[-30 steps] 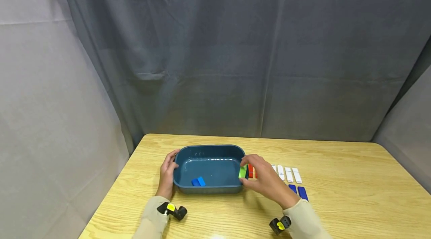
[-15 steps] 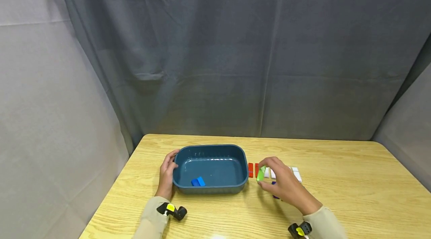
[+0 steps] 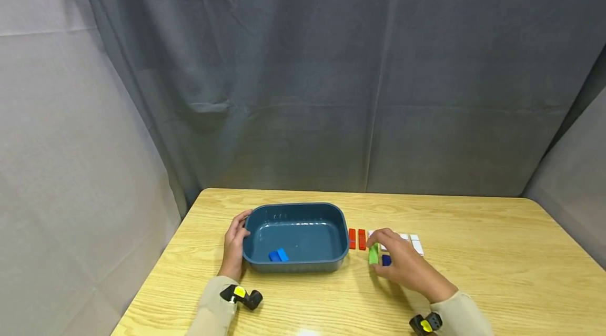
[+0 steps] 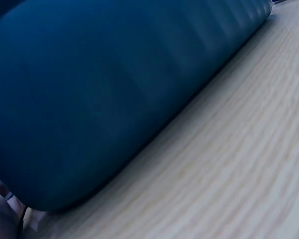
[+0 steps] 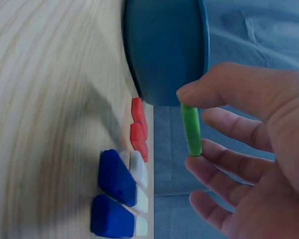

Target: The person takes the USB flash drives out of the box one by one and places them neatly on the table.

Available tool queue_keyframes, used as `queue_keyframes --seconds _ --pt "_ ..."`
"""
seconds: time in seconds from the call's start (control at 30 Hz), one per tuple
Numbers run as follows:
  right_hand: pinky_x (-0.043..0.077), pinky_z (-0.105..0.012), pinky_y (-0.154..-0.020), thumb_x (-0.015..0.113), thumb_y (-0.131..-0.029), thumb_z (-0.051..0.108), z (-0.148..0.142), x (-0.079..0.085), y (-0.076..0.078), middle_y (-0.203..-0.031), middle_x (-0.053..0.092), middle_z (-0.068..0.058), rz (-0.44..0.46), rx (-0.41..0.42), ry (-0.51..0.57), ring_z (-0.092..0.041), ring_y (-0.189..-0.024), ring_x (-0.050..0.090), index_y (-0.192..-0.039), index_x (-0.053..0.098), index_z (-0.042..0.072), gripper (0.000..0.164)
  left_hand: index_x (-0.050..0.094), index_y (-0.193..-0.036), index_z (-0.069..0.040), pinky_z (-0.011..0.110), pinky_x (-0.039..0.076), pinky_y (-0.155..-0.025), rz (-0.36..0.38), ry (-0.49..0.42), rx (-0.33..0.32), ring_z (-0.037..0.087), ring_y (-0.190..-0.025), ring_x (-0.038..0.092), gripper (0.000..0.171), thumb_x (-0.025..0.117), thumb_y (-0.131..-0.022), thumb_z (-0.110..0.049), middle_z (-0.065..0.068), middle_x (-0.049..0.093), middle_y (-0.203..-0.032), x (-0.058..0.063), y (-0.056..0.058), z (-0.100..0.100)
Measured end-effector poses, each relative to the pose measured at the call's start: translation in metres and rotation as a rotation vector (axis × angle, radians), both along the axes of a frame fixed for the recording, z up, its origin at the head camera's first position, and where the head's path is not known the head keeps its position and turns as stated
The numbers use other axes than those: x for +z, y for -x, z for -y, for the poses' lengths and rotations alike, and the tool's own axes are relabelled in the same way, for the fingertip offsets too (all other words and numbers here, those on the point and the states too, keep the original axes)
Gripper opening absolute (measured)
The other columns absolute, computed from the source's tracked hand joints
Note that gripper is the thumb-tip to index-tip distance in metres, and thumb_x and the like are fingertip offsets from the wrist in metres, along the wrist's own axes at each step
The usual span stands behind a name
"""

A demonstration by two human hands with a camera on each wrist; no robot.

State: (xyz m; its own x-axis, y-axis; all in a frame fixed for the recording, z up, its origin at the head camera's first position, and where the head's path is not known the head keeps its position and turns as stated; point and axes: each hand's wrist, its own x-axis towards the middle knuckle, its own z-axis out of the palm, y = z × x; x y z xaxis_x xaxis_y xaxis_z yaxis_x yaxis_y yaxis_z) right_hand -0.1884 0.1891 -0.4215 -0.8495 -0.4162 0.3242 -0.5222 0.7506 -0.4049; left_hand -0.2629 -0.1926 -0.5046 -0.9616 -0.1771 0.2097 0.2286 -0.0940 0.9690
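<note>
My left hand grips the left end of a dark teal rectangular tub, thumb over the rim. Two small blue pieces, one darker than the other, lie inside near its front wall. To the right of the tub, my right hand pinches a small flat green block between thumb and fingertips. The right wrist view shows this green block held by its two ends, apart from the table. Close by are dark blue blocks, partly hidden by the hand in the head view.
Red blocks stand in a row beside the tub's right end. White blocks continue that row, several of them behind my right hand. The wooden table extends right, with a grey curtain behind it.
My right hand has carried the green block from the tub's right end rightward, then a little further right and nearer to me. The left hand and tub have stayed in place.
</note>
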Motion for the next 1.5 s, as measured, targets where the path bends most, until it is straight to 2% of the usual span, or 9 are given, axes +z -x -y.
queue_keyframes --seconds 0.17,0.3,0.6,0.87,1.07,1.5 --pt "0.047 -0.044 -0.082 0.081 -0.070 0.008 -0.002 -0.005 0.001 -0.108 0.059 0.003 0.041 -0.002 -0.041 -0.020 -0.095 0.056 -0.100 0.062 0.018 0.037 0.053 -0.133 -0.007 0.042 0.025 -0.110 -0.001 0.003 -0.010 0.021 -0.134 0.041 0.051 0.041 -0.084 0.001 0.009 0.051 -0.139 -0.001 0.000 0.000" --pt "0.047 -0.044 -0.082 0.083 -0.069 0.012 -0.002 -0.007 0.003 -0.108 0.061 0.001 0.054 -0.013 -0.074 -0.021 -0.096 0.056 -0.098 0.062 0.017 0.036 0.053 -0.133 -0.006 0.043 0.025 -0.110 -0.005 0.000 -0.013 0.022 -0.134 0.041 0.051 0.041 -0.084 0.002 0.010 0.051 -0.139 -0.002 0.001 0.001" --pt "0.043 -0.049 -0.079 0.084 -0.066 0.014 -0.007 -0.015 0.005 -0.105 0.065 0.002 -0.014 -0.005 -0.138 -0.022 -0.099 0.060 -0.092 0.063 0.018 0.034 0.053 -0.134 -0.006 0.041 0.025 -0.111 -0.008 0.005 -0.015 0.022 -0.135 0.040 0.051 0.040 -0.085 0.002 0.011 0.050 -0.140 0.000 0.000 0.000" --pt "0.040 -0.050 -0.079 0.085 -0.066 0.014 -0.008 -0.016 0.006 -0.106 0.065 0.002 0.047 -0.025 -0.154 -0.020 -0.099 0.060 -0.092 0.063 0.019 0.034 0.052 -0.134 -0.004 0.044 0.023 -0.111 -0.019 -0.008 -0.023 0.024 -0.136 0.039 0.050 0.039 -0.086 0.004 0.012 0.049 -0.141 0.000 0.000 0.000" --pt "0.036 -0.049 -0.079 0.086 -0.066 0.016 -0.008 -0.016 0.007 -0.108 0.064 0.002 0.110 -0.059 -0.156 -0.020 -0.102 0.058 -0.094 0.064 0.020 0.035 0.053 -0.133 -0.006 0.041 0.025 -0.110 -0.005 -0.011 -0.011 0.021 -0.134 0.040 0.050 0.040 -0.085 0.003 0.010 0.051 -0.139 -0.001 0.001 0.000" --pt "0.037 -0.048 -0.080 0.086 -0.067 0.017 -0.007 -0.017 0.008 -0.110 0.064 0.002 0.133 -0.074 -0.168 -0.018 -0.101 0.057 -0.096 0.065 0.020 0.036 0.052 -0.134 -0.004 0.041 0.024 -0.109 -0.014 -0.016 -0.023 0.024 -0.135 0.040 0.051 0.039 -0.086 0.005 0.013 0.049 -0.141 0.001 0.000 0.000"
